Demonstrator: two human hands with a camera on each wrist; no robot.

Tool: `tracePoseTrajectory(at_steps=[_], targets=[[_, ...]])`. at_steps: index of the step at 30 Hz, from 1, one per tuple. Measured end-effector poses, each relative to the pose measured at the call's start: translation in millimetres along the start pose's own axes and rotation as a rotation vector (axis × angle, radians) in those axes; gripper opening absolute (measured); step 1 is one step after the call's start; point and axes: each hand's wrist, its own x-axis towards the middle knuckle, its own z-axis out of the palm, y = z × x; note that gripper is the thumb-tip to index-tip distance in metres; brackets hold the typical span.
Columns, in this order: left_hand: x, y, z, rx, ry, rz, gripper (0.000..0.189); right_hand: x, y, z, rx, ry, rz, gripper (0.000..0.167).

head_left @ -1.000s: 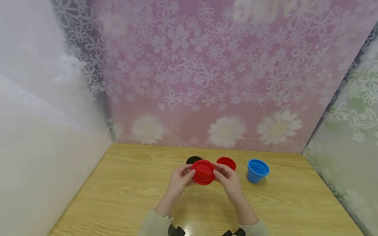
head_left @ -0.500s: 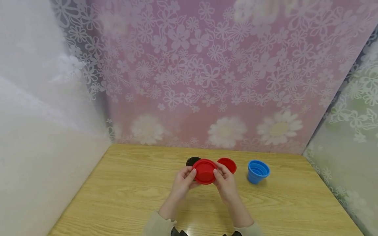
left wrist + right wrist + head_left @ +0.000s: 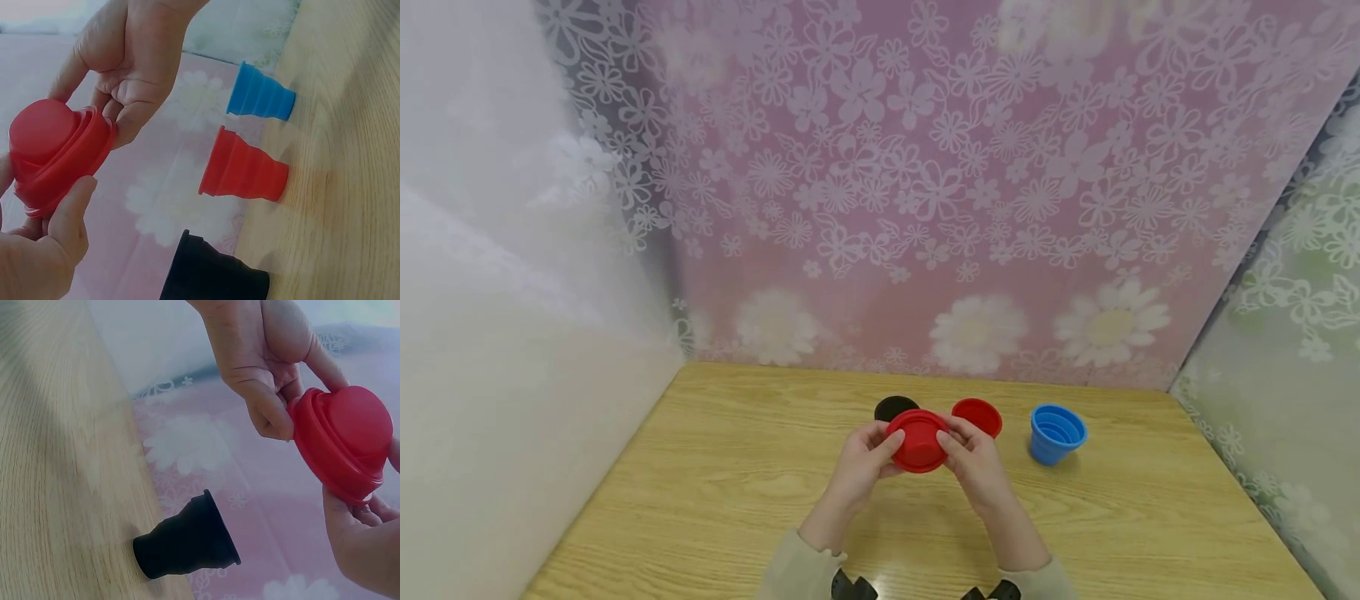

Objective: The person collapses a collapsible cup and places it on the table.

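In the head view my left hand (image 3: pixel 856 458) and my right hand (image 3: pixel 976 467) pinch opposite sides of a red collapsible silicone cup (image 3: pixel 919 442). It is partly folded, its rings nested and its base bulging toward me, as the left wrist view's red cup (image 3: pixel 47 140) shows. Thumbs lie on the near side of the rim, fingers behind it. Held above the table, it overlaps a black cup (image 3: pixel 895 406) standing behind it. A second red cup (image 3: pixel 977 414) stands behind my right hand, and a blue collapsible cup (image 3: pixel 1055 435) farther right. Both stand extended and upright.
The wooden table (image 3: pixel 700 467) reaches back to a pink curtain (image 3: pixel 865 208) with white flowers. A pale sheet (image 3: pixel 535 333) borders the left side, and a flowered greenish sheet (image 3: pixel 1285 400) the right.
The held red cup tilts and shifts slightly between the frames, with its base bulging more now than half a second ago. Both hands keep their grip; the standing cups stay in place.
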Motion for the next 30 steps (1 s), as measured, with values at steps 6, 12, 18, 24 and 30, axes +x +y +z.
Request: tracePoseTrajectory(at_steps=[6, 12, 18, 24, 30], targets=[[1.6, -0.5, 1.3, 0.043, 0.022, 0.052, 0.030, 1.7, -0.1, -0.2, 0.005, 0.024, 0.012, 0.038], [-0.2, 4.5, 4.6, 0.092, 0.074, 0.066, 0.027, 3.6, 2.1, 1.3, -0.030, 0.074, 0.034, 0.036], [-8.9, 19.3, 15.0, 0.229, 0.122, 0.132, 0.020, 4.0, 4.6, 5.2, -0.133, 0.133, 0.020, 0.032], [-9.7, 20.7, 18.1, 0.286, 0.137, 0.187, 0.016, 1.9, 4.2, 8.3, -0.162, 0.167, -0.023, 0.029], [-8.0, 20.1, 18.8, 0.314, 0.139, 0.188, 0.015, 1.6, 5.2, 8.1, -0.210, 0.176, -0.065, 0.026]])
